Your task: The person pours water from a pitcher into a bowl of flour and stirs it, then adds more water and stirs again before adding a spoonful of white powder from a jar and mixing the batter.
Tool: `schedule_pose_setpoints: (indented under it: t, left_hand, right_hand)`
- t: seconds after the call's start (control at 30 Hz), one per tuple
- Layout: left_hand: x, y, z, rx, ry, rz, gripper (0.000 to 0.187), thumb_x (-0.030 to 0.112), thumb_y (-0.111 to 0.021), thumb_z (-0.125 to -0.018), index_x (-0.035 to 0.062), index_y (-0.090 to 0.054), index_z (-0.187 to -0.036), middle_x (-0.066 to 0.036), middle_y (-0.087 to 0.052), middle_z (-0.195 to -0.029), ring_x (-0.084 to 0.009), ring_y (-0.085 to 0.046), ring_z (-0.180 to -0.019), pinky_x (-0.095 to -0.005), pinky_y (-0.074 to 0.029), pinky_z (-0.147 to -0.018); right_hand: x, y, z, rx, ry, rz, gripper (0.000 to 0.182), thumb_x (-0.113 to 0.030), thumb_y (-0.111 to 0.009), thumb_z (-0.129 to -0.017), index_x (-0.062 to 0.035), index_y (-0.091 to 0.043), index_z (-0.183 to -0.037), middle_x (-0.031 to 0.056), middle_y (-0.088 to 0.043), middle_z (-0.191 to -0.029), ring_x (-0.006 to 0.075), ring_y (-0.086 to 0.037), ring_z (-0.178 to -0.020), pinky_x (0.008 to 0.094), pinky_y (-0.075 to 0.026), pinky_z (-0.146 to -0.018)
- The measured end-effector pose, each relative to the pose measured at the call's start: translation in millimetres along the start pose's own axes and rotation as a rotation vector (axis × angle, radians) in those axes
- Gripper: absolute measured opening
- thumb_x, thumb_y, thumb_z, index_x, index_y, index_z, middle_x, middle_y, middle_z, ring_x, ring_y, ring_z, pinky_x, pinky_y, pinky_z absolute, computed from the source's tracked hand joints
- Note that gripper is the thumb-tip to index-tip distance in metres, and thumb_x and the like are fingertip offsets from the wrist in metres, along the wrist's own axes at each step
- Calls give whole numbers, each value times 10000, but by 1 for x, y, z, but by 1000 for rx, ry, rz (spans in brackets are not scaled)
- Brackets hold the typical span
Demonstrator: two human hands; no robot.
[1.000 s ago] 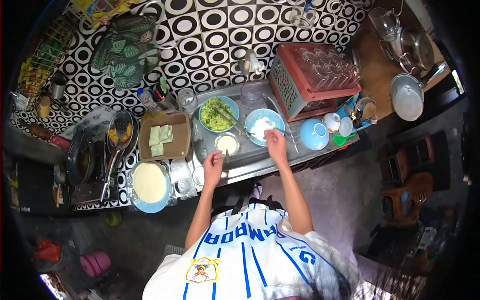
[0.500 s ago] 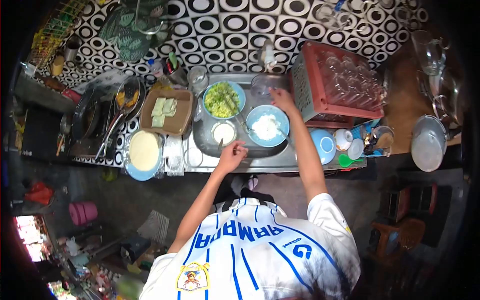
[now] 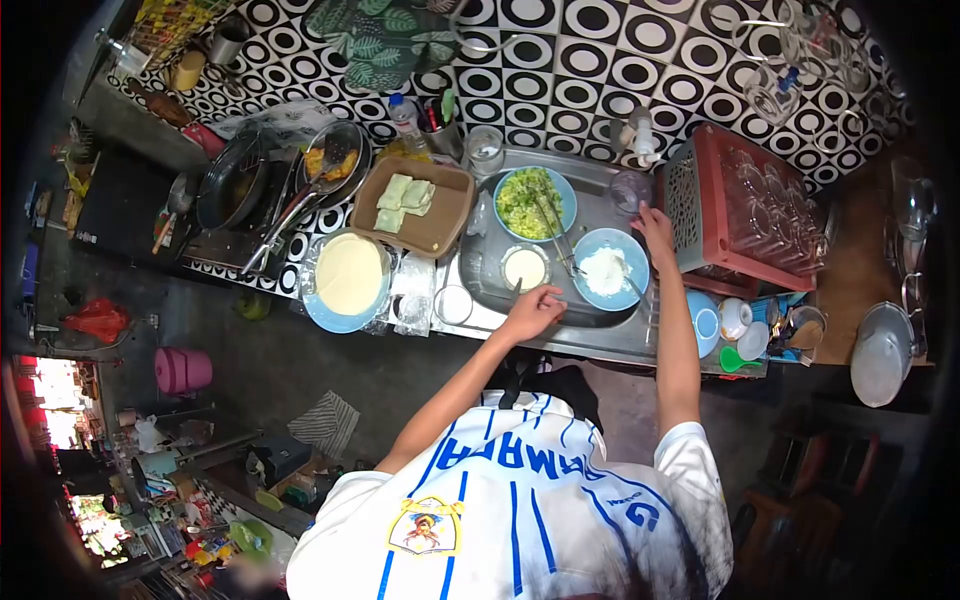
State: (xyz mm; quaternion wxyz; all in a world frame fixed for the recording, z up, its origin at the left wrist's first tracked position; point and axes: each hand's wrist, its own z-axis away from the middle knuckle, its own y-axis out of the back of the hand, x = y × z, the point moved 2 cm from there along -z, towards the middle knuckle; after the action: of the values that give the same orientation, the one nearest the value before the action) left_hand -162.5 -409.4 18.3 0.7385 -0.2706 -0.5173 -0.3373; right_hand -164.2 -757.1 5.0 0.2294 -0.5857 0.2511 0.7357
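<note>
My right hand (image 3: 655, 238) reaches to the back right of the sink, its fingertips against a clear cup (image 3: 630, 190). Just below it sits a light blue bowl (image 3: 608, 268) of white powder with a utensil handle over the rim. My left hand (image 3: 534, 315) hovers at the front of the sink, fingers loosely bent and apart, holding nothing. Close above that hand is a small cup of creamy white mixture (image 3: 525, 267) with a handle sticking out. Behind it stands a blue bowl of chopped green vegetables (image 3: 533, 203) with tongs resting in it.
A brown tray (image 3: 440, 235) of folded pale wrappers stands to the left, beside a blue plate stacked with round wrappers (image 3: 350, 280). Further left are pans (image 3: 235, 190) on the stove. A red rack of glasses (image 3: 715, 200) and a green spoon (image 3: 738, 360) lie to the right.
The view has shifted, so the counter appears further right and lower. The clear cup looks narrower and sits nearer the red rack. My left hand stays near the creamy mixture.
</note>
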Motion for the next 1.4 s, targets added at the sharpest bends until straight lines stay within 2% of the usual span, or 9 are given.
schedule_pose_setpoints:
  t: [0.4, 0.57, 0.63, 0.7, 0.83, 0.87, 1.17, 1.27, 1.4]
  left_hand:
    - [-12, -38, -14, 101, 13, 26, 420, 169, -692, -928, -53, -532, -1246, -53, -660, -855, -107, -621, -759, -259, -517, -693]
    - [-15, -51, -20, 193, 103, -13, 426, 184, -697, -913, -38, -541, -1242, -78, -675, -903, -136, -660, -793, -272, -545, -711]
    - [-26, -54, -24, 300, 12, 2, 380, 195, -721, -880, -30, -584, -1154, -66, -689, -814, -116, -643, -680, -270, -516, -635]
    - [-30, -54, -27, 262, 70, 20, 401, 147, -683, -910, -27, -541, -1242, -81, -669, -927, -149, -672, -816, -272, -557, -723]
    - [-28, -56, -29, 310, 108, 39, 394, 131, -686, -913, -25, -532, -1241, -86, -662, -958, -148, -671, -821, -268, -563, -737]
    - [-27, -55, -31, 337, 75, 61, 394, 137, -694, -906, -30, -539, -1229, -85, -666, -939, -144, -673, -802, -264, -557, -720]
    - [-40, -56, -39, 428, -14, 188, 364, 66, -694, -888, -44, -543, -1201, -87, -674, -914, -144, -687, -778, -258, -558, -684]
    - [-38, -58, -38, 432, -15, 200, 378, 36, -686, -888, -41, -526, -1222, -90, -663, -945, -158, -693, -818, -266, -571, -700]
    - [-36, -57, -38, 428, -4, 202, 397, 39, -686, -890, -35, -515, -1241, -98, -646, -999, -168, -697, -847, -272, -579, -723]
  right_hand:
    - [7, 24, 33, 80, 168, 10, 309, -295, -659, -982, -6, -657, -871, 11, -633, -829, 109, -636, -802, 245, -514, -768]
    - [27, 25, 32, 83, 232, 44, 331, -335, -734, -916, -19, -663, -853, -35, -572, -728, 82, -511, -670, 260, -425, -620]
    - [29, 26, 34, 134, 270, 170, 333, -332, -745, -901, -16, -653, -854, -22, -572, -717, 83, -499, -674, 264, -424, -617]
    - [30, 25, 34, 144, 336, 186, 327, -325, -761, -883, -18, -652, -857, -12, -565, -693, 85, -499, -669, 259, -423, -612]
    - [23, 19, 34, 104, 411, 18, 288, -178, -792, -853, 38, -603, -836, 98, -629, -956, 124, -591, -843, 258, -517, -719]
    - [26, 20, 33, 98, 400, 64, 286, -122, -787, -846, 66, -572, -831, 175, -607, -1131, 173, -621, -997, 274, -559, -798]
    - [-8, 16, 56, 63, 620, 188, 284, -109, -796, -821, 61, -569, -829, 242, -595, -1242, 321, -633, -1138, 371, -611, -801]
    - [-6, 15, 56, 76, 648, 217, 303, -133, -811, -812, 49, -568, -824, 236, -602, -1243, 310, -649, -1092, 358, -593, -739]
    - [-13, 15, 61, 78, 684, 343, 280, -95, -801, -826, 68, -574, -842, 223, -608, -1239, 198, -659, -930, 263, -538, -655]
